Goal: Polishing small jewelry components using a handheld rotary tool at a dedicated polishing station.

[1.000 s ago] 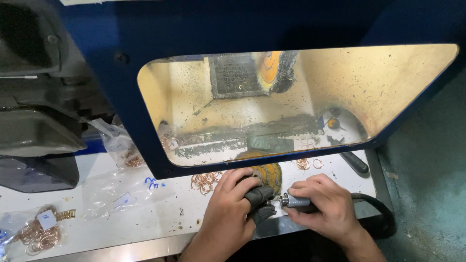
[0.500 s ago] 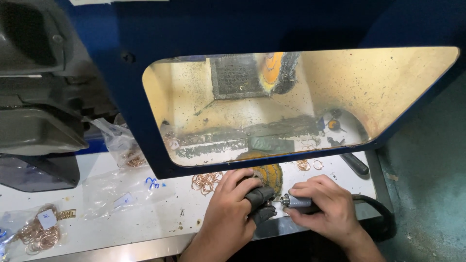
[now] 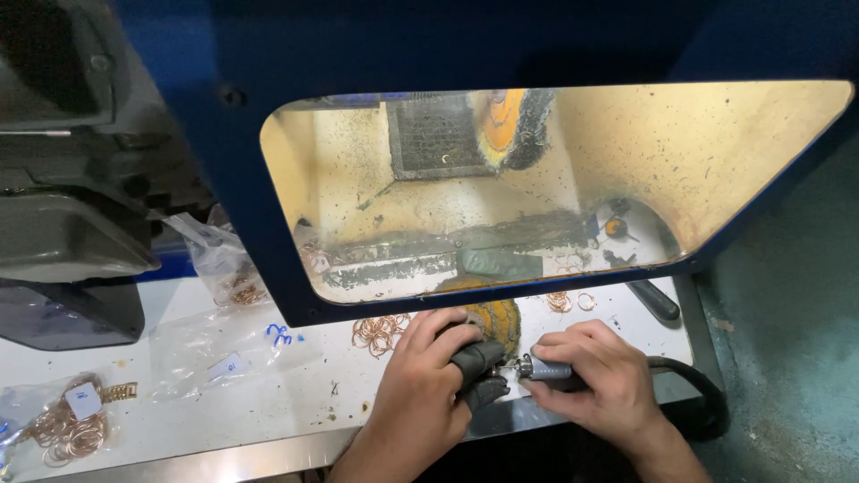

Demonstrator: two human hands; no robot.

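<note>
My left hand (image 3: 420,385) is at the front of the white bench, its fingertips in dark finger covers (image 3: 476,365) pinching a small piece that I cannot make out. My right hand (image 3: 598,380) grips a grey rotary handpiece (image 3: 548,368) whose tip points left at those fingertips. Just behind my hands lies a yellow buffing wheel (image 3: 497,315). A pile of copper-coloured rings (image 3: 378,331) sits left of the wheel.
A blue polishing hood (image 3: 250,215) with a clear window hangs over the bench, a mounted yellow buff (image 3: 514,125) inside it. Plastic bags with rings (image 3: 67,429) lie at left, loose rings (image 3: 569,300) and a dark handle (image 3: 655,302) at right. A black hose (image 3: 698,394) runs right.
My hands have stayed in the same place with the handpiece tip at the left fingertips. The view has shifted slightly.
</note>
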